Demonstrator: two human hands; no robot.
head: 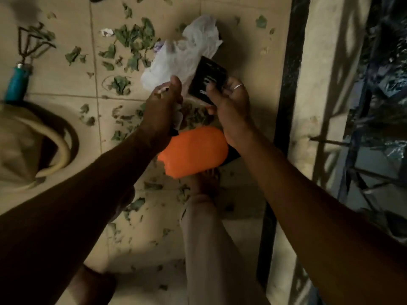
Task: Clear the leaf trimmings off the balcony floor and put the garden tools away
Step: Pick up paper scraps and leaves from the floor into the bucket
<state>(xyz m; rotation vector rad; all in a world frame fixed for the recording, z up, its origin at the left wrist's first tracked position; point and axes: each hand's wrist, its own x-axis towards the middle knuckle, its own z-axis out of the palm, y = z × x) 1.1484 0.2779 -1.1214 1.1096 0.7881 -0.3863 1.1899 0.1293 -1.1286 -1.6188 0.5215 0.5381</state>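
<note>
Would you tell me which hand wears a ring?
The right hand, holding the black card, has a silver ring; the left hand shows none.

The left hand (164, 106) pinches the edge of a white plastic bag (187, 51), which spreads away beyond the fingers. Just beside that grip, the right hand (229, 106) holds a black card (208, 81). Below both grips sits an orange object (193, 150). Leaf trimmings (132, 38) litter the tiled floor (253, 40); a teal-handled hand rake (19, 69) lies well off to the left.
</note>
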